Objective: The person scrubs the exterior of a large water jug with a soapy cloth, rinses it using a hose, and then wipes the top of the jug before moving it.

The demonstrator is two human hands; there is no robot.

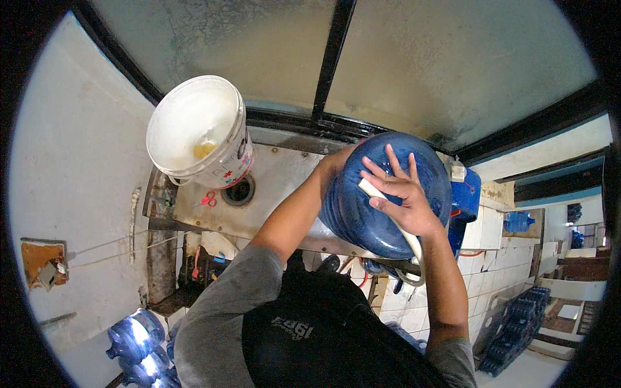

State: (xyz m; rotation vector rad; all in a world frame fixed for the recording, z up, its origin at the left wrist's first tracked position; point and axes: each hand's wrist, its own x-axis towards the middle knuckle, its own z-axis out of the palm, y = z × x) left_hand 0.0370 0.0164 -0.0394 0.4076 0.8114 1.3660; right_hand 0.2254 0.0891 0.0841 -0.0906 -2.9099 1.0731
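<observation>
A large blue plastic water jug (354, 208) lies tilted on the metal counter (291, 182), its round base towards me. My right hand (405, 199) is over the base with the fingers spread. A pale hose (371, 189) runs under its palm, between thumb and fingers, its cut end at the base. My left hand (342, 157) reaches round the jug's far left side; its fingers are hidden behind the jug. To the left on the counter stands a white plastic bucket (225, 167) with something yellow (204, 149) inside. Red-handled scissors (208, 199) lie near a round drain hole (238, 190).
A framed glass window (436, 63) rises behind the counter. Right of the jug is a blue container (464, 194). More water jugs (136, 334) are at lower left, and stacked jugs (516, 330) stand at far right. A cord (126, 251) stretches from the left wall.
</observation>
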